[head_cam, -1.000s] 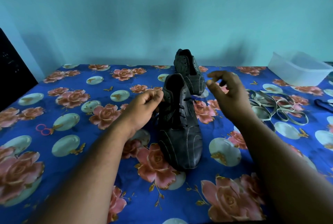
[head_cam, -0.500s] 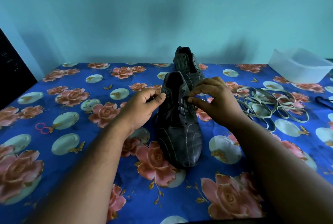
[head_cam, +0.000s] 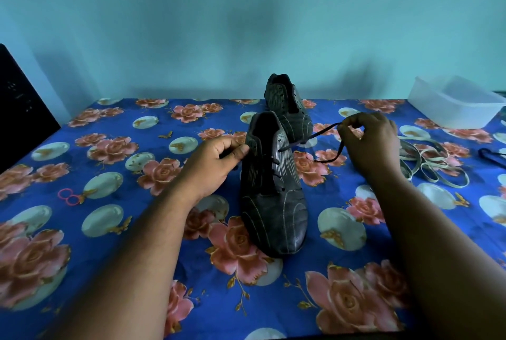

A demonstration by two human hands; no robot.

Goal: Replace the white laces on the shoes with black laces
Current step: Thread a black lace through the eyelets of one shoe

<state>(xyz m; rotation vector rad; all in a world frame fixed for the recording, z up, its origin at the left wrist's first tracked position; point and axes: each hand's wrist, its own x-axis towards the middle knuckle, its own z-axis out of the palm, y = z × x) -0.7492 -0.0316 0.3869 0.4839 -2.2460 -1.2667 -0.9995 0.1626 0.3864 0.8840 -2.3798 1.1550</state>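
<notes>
— Black lace (head_cam: 312, 139) runs taut from an upper eyelet on the near shoe (head_cam: 271, 189) out to the right hand (head_cam: 368, 142), whose thumb and fingertips pinch it while the loose end droops onto the cloth beside that hand.

— And the left hand (head_cam: 216, 161)?

— Curled at the shoe's collar, thumb and fingers closed on the left edge. It looks as if it also pinches the other end of the lace, but I can't make that out. The shoe stands on the flowered tablecloth (head_cam: 115, 148), toe towards the person.

— So how far along?

— I'd judge the lower eyelets are already crossed in black and the top ones are in hand. Next, that pulled end wants feeding into the following eyelet, with the collar held steady and the slack drawn even.

— The other shoe?

— The far shoe (head_cam: 287, 104) stands just behind, eyelets bare as far as I can see. White laces (head_cam: 427, 164) lie heaped to the right, another dark lace (head_cam: 491, 156) near the edge, and a clear plastic tub (head_cam: 454, 107) beyond.

— Any brand or writing?

— None I can read; only pale stripes on the leather.
</notes>
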